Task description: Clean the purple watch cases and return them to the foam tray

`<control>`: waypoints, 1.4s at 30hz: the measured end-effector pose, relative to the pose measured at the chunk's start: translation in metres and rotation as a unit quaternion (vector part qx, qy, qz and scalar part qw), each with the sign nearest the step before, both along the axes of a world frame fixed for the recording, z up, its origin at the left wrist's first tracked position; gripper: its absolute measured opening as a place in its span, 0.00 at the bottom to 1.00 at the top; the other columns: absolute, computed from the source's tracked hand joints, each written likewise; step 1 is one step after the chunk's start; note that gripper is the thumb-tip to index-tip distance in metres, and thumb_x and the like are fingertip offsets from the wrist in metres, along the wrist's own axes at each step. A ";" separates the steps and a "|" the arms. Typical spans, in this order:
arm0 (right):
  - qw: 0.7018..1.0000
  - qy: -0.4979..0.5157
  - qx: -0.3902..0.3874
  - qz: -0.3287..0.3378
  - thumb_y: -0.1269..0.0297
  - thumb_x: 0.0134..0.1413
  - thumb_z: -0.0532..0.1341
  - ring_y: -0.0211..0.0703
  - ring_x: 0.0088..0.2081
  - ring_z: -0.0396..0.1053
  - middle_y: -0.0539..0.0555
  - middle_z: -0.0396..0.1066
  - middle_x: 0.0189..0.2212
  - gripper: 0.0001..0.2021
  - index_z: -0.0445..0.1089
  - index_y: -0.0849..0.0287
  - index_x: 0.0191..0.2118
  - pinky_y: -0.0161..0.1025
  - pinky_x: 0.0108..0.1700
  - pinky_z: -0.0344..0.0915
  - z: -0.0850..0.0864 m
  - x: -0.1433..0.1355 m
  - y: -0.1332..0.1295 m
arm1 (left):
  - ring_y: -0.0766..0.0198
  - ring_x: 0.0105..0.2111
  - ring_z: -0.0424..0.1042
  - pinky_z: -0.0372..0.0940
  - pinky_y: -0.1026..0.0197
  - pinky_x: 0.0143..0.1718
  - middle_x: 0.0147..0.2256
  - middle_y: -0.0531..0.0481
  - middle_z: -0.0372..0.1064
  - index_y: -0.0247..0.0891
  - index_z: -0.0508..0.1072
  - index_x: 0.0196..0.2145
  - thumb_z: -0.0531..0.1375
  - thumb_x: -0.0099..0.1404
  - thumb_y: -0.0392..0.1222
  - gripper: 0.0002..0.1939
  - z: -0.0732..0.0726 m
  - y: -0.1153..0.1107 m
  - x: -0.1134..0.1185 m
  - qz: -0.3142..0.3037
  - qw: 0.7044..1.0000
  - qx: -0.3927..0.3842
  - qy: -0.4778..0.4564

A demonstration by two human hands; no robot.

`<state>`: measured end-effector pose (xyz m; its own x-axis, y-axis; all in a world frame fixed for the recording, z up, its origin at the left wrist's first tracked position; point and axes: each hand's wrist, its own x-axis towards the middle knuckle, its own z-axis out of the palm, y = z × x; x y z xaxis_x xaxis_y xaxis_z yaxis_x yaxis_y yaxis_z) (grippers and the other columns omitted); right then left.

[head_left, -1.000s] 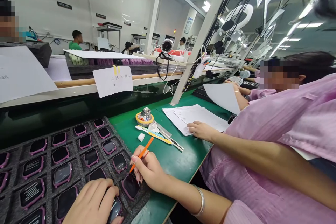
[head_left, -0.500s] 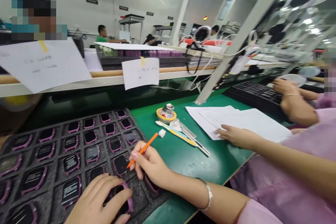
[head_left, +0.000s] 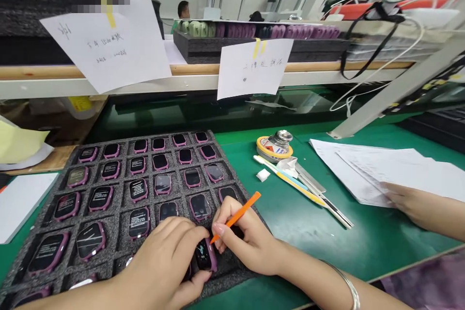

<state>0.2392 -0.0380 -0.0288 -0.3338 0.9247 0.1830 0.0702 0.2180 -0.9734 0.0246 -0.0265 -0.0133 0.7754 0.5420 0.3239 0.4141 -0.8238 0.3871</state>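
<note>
My left hand (head_left: 165, 259) grips a purple-framed smartwatch (head_left: 206, 254) at the front right of a grey foam tray (head_left: 119, 225), its thumb and fingers around the case. The watch's screen is lit and partly covered by my fingers. An orange pointed stick (head_left: 242, 210) is pinched in my right hand (head_left: 247, 237), slanting down with its tip at the upper right edge of that watch. Other purple watches (head_left: 139, 223) lie face up in the tray's compartments, some with white text on their screens.
Right of the tray lie a toothbrush (head_left: 290, 181), metal tweezers (head_left: 327, 203), a small white block (head_left: 263, 175) and a round metal-topped container in a yellow ring (head_left: 275, 146). A co-worker's hand (head_left: 417, 203) touches papers (head_left: 378, 167). A shelf (head_left: 192, 80) with hanging notes crosses behind.
The view has turned left, so the tray appears farther right. The stick's tip has moved from near a neighbouring watch to the edge of the watch under my left hand.
</note>
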 end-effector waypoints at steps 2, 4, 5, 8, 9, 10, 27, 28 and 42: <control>1.000 -0.009 0.013 -0.001 0.55 0.70 0.54 0.38 0.25 0.68 0.48 0.66 0.25 0.12 0.59 0.54 0.35 0.38 0.30 0.66 0.000 0.000 0.000 | 0.53 0.41 0.74 0.74 0.49 0.43 0.43 0.44 0.74 0.38 0.62 0.52 0.61 0.60 0.32 0.23 -0.002 0.000 0.000 -0.001 1.000 -0.010 0.005; 0.999 -0.018 0.026 -0.002 0.56 0.70 0.53 0.38 0.25 0.68 0.47 0.65 0.26 0.11 0.58 0.54 0.36 0.38 0.30 0.66 0.000 0.000 0.000 | 0.52 0.42 0.74 0.73 0.49 0.44 0.43 0.44 0.74 0.39 0.62 0.53 0.61 0.60 0.32 0.23 -0.002 -0.001 -0.001 -0.001 1.000 -0.017 0.008; 0.999 -0.023 0.033 -0.002 0.57 0.70 0.53 0.38 0.25 0.67 0.48 0.65 0.26 0.10 0.59 0.54 0.36 0.38 0.30 0.66 0.000 0.000 0.000 | 0.52 0.42 0.74 0.73 0.49 0.44 0.44 0.44 0.74 0.39 0.61 0.53 0.61 0.60 0.32 0.24 -0.002 -0.001 -0.001 -0.001 1.000 -0.020 0.009; 0.998 -0.039 0.049 -0.001 0.58 0.70 0.53 0.37 0.26 0.66 0.49 0.65 0.28 0.11 0.59 0.54 0.35 0.38 0.30 0.67 0.000 0.000 0.001 | 0.52 0.43 0.73 0.72 0.48 0.45 0.45 0.44 0.73 0.40 0.59 0.56 0.62 0.60 0.32 0.28 -0.002 -0.002 -0.002 0.005 0.999 -0.033 0.013; 0.998 -0.043 0.053 -0.001 0.58 0.71 0.53 0.37 0.26 0.66 0.49 0.65 0.28 0.11 0.59 0.54 0.35 0.38 0.30 0.67 0.000 0.001 0.001 | 0.52 0.44 0.73 0.72 0.47 0.46 0.46 0.44 0.73 0.40 0.58 0.57 0.63 0.60 0.32 0.30 -0.001 -0.002 -0.002 0.008 0.999 -0.041 0.016; 0.997 -0.046 0.056 0.000 0.58 0.71 0.53 0.37 0.26 0.66 0.49 0.65 0.29 0.10 0.59 0.54 0.35 0.38 0.30 0.67 -0.001 0.001 0.001 | 0.52 0.44 0.72 0.71 0.47 0.46 0.47 0.44 0.73 0.40 0.57 0.58 0.63 0.60 0.32 0.32 -0.001 -0.003 -0.002 0.011 0.999 -0.049 0.017; 0.996 -0.048 0.076 -0.029 0.59 0.69 0.54 0.38 0.26 0.67 0.48 0.66 0.26 0.11 0.62 0.55 0.33 0.37 0.30 0.65 0.000 0.000 0.002 | 0.43 0.54 0.67 0.69 0.36 0.50 0.55 0.40 0.64 0.48 0.70 0.51 0.61 0.67 0.38 0.15 0.013 -0.020 -0.031 0.042 0.989 0.031 0.138; 0.995 -0.046 0.076 -0.034 0.60 0.69 0.55 0.38 0.26 0.67 0.48 0.66 0.26 0.10 0.62 0.55 0.34 0.37 0.30 0.65 0.002 -0.001 0.002 | 0.42 0.56 0.65 0.68 0.34 0.52 0.57 0.39 0.63 0.48 0.70 0.52 0.60 0.68 0.37 0.15 0.010 -0.023 -0.033 0.047 0.987 0.046 0.144; 0.986 0.083 -0.138 0.050 0.40 0.59 0.61 0.35 0.24 0.67 0.48 0.69 0.28 0.23 0.61 0.56 0.34 0.36 0.31 0.65 0.005 -0.048 0.006 | 0.44 0.58 0.69 0.70 0.34 0.55 0.55 0.39 0.71 0.44 0.69 0.54 0.60 0.68 0.39 0.17 0.003 -0.046 -0.056 0.108 0.987 0.074 0.097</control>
<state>0.1911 -0.0319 -0.0238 -0.4130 0.9107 -0.0100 -0.1041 -0.0581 -0.9929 -0.0313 -0.0729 -0.0102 0.7027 0.6585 0.2693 0.6401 -0.7504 0.1646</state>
